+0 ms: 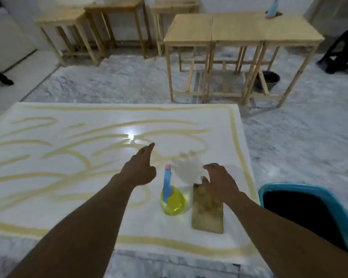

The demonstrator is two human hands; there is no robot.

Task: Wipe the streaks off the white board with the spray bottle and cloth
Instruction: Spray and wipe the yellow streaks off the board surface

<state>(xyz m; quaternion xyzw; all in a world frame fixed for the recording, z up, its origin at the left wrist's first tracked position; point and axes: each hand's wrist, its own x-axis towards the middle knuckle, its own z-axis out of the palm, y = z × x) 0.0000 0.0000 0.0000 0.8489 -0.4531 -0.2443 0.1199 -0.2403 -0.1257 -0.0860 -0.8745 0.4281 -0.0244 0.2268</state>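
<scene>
the white board (209, 117) lies flat, and yellowish streaks (18, 142) cover nearly all of it, border included, so the wiping looks not yet begun. the spray bottle (172, 197) stands on the near right part, just beside the folded cloth (207, 213); neither is picked up. the right hand (219, 183) hovers over the cloth's far end, fingers spread, gripping nothing. the left hand (141, 171) is empty too, one finger stretched forward; the rest are hidden, so i cannot tell how they lie. spraying and all the wiping are left
</scene>
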